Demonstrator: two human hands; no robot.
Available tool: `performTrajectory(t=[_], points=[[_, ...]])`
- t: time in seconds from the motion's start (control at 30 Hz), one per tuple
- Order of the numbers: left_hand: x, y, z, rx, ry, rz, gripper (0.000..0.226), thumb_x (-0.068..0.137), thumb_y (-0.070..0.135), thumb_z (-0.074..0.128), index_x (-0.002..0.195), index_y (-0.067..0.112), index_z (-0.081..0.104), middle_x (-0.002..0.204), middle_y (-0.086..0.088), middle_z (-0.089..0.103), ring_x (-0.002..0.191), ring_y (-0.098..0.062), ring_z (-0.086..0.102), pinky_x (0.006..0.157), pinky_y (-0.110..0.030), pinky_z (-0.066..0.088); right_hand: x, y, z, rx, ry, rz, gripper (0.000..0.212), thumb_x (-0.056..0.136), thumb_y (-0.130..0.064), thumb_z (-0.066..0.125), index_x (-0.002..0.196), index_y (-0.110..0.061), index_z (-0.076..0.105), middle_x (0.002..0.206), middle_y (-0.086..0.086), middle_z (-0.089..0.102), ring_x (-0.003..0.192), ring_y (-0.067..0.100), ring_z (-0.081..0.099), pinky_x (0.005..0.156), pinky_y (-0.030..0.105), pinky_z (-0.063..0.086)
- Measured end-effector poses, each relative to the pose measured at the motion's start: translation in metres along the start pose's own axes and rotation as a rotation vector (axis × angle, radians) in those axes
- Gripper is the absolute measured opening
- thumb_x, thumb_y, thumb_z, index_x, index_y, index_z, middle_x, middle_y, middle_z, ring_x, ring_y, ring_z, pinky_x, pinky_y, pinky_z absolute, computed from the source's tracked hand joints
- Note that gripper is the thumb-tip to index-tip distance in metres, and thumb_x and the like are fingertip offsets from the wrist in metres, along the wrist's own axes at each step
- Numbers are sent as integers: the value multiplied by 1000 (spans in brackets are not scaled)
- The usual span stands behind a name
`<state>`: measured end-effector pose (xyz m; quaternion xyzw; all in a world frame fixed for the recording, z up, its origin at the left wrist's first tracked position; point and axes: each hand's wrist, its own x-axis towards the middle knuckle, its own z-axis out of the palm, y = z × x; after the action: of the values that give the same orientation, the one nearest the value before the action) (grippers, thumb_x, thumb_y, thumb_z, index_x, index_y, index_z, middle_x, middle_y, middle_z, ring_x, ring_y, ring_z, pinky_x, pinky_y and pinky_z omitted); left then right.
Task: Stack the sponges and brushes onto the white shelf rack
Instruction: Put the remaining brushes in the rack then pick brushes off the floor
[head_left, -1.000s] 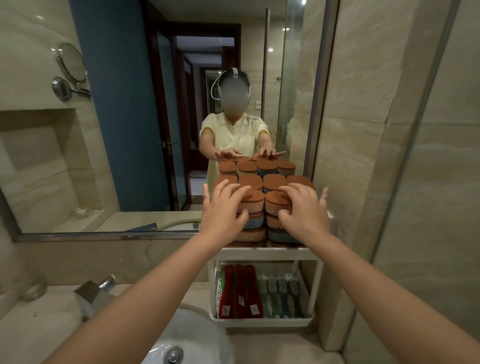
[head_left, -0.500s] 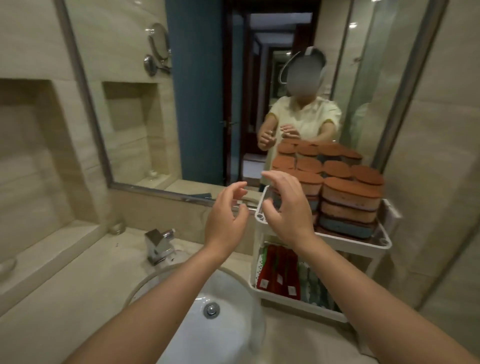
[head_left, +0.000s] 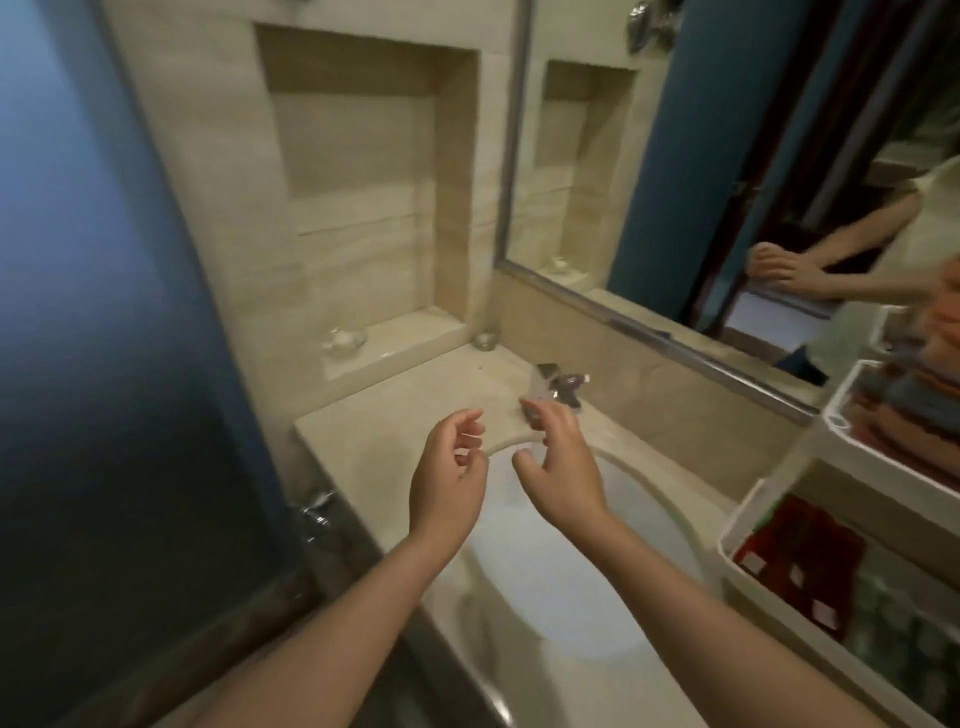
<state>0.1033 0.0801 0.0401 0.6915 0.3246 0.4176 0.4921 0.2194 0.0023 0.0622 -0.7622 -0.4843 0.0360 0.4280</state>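
Both hands are out over the sink (head_left: 571, 582) right now and neither one has anything in it. The left hand (head_left: 449, 480) and right hand (head_left: 563, 470) float side by side, palms roughly facing each other. The fingers (head_left: 558, 423) are loose and half curled around nothing but air, just short of the faucet (head_left: 560, 388). To me that reads like hands between jobs, not hands mid-grab.

The actual stuff is way off at the right edge of the view. The white shelf rack (head_left: 837, 422) sits to the right of the sink, close to the mirror (head_left: 727, 156). Its top tier is packed with the sponges (head_left: 919, 415), piled in layers so they fill the tray snugly. Makes sense, flat squishy things stack fine. The lower tier holds the brushes (head_left: 800, 551), red ones next to greenish ones, lined up side by side, probably because they'd slide off any pile. It's all blurry out there, so I can't count anything.

No loose sponge or brush shows up on the visible bit of counter (head_left: 395, 415) or in the wall niche (head_left: 363, 208). So my guess is the stacking is basically done, or the person is hunting for leftovers.
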Motion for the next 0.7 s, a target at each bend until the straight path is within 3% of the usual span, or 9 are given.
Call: performTrajectory(t=[0.13, 0.23, 0.37, 0.57, 0.7], points=[[-16, -38, -73, 47, 106, -73, 46, 78, 12, 47, 107, 47, 52, 105, 14, 60, 93, -6, 58, 80, -18, 48, -7, -32, 72, 19, -169, -53, 60, 81, -19, 54, 138, -31, 42, 136, -12, 43, 115, 4, 48, 81, 25, 43], [-32, -66, -130, 98, 177, -158, 51, 83, 2, 50, 105, 48, 53, 105, 10, 59, 88, -3, 57, 75, -10, 45, -18, -60, 124, 17, -300, -76, 60, 83, -21, 54, 140, -29, 41, 142, -9, 43, 124, 9, 45, 91, 29, 43], [-60, -101, -211, 160, 261, -263, 54, 83, -1, 50, 101, 49, 53, 105, 10, 58, 83, 1, 57, 73, -13, 47, -39, -103, 195, 54, -437, -83, 57, 83, -14, 57, 139, -21, 47, 141, -3, 50, 129, 14, 46, 104, 24, 36], [-112, -154, -328, 268, 330, -422, 50, 84, 5, 53, 106, 49, 50, 105, 17, 57, 86, 2, 58, 79, -15, 47, -83, -157, 307, 100, -622, -86, 57, 83, -11, 60, 139, -17, 48, 141, -1, 51, 132, 13, 44, 108, 21, 30], [-145, -186, -394, 334, 367, -542, 41, 88, 11, 53, 112, 44, 52, 107, 21, 60, 90, 9, 56, 71, -5, 42, -119, -181, 375, 105, -734, -69, 57, 86, -13, 61, 141, -17, 45, 142, 0, 49, 131, 16, 45, 107, 25, 34]])
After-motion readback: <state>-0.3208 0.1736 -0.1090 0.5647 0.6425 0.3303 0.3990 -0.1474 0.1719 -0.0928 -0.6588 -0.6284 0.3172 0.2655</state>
